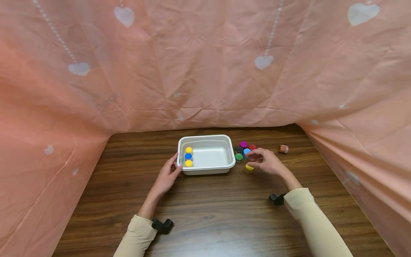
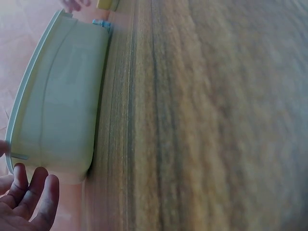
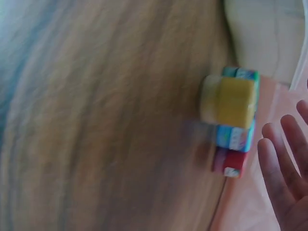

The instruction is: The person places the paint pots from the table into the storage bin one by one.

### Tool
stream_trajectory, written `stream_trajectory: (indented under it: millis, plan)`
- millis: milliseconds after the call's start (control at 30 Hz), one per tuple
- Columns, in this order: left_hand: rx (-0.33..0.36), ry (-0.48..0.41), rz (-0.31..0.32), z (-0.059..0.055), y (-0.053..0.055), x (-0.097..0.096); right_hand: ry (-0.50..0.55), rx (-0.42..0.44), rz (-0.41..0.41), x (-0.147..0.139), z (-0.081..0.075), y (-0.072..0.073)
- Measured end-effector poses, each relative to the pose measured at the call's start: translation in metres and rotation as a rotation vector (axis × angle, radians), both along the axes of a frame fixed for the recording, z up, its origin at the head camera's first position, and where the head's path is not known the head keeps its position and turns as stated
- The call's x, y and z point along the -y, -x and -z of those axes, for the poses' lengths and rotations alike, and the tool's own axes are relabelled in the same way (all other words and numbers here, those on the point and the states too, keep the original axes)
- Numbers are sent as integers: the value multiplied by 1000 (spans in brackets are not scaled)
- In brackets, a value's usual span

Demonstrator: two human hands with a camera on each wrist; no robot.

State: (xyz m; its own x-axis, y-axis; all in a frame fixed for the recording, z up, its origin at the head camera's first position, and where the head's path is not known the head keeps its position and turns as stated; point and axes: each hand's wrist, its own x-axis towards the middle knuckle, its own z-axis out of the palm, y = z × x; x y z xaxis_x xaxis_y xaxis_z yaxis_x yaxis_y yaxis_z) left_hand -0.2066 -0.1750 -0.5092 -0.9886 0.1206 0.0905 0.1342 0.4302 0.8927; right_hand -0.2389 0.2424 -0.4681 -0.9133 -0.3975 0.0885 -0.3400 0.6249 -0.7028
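Observation:
A white plastic tub (image 1: 208, 172) sits on the wooden table. Along its left end inside are two small pots with yellow lids (image 1: 188, 163) and one blue-lidded pot (image 1: 188, 156) between them. My left hand (image 1: 166, 177) holds the tub's near left corner, thumb by the rim and fingers against the outer wall. Over a yellow-lidded pot (image 1: 249, 169) right of the tub hovers my right hand (image 1: 268, 162), fingers spread and slightly bent. The right wrist view shows a gap between those fingers (image 3: 270, 159) and this yellow pot (image 3: 236, 101).
Behind the yellow pot cluster several small pots, with green (image 1: 239, 157), light blue (image 1: 246, 152), black (image 1: 239, 149), purple (image 1: 243, 144) and red (image 1: 252, 147) lids. An orange-brown pot (image 1: 283, 149) lies on its side farther right. Pink cloth (image 1: 205, 89) hangs behind the table and along both sides.

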Motion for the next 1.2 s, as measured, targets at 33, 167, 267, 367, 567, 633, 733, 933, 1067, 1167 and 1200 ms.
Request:
stream_trajectory:
  millis: [33, 167, 267, 367, 567, 633, 733, 933, 1067, 1167, 1200]
  plan:
    - [-2, 1, 0, 0, 0, 0, -4, 9, -2, -1, 2, -1]
    - [-9, -4, 2, 1, 0, 1, -21, 70, -9, -6, 10, 0]
    - [-12, -6, 5, 1, 1, 0, -61, 110, -16, -8, 15, 2]
    - [-13, -7, 8, 0, 1, 0, -98, 136, -16, -7, 19, 4]
    - [-15, -8, 10, -1, 1, -1, -135, 155, -11, -5, 21, 5]
    - [-11, -5, 9, -1, 1, -1, -137, 158, -9, -4, 21, 6]
    - [-6, 3, 6, -1, 1, 0, -135, 156, -1, -4, 21, 6]
    - [0, -6, 7, 0, 1, 0, -132, 147, 34, -5, 24, 7]
    - [-5, -7, 3, -1, 1, -1, -123, 129, 44, -8, 22, 5]
    - [-8, -7, -1, -1, 0, 0, -105, 95, 47, -8, 18, 2]
    - [-8, -7, -1, -1, 0, 0, -99, 86, 50, -8, 17, 2]
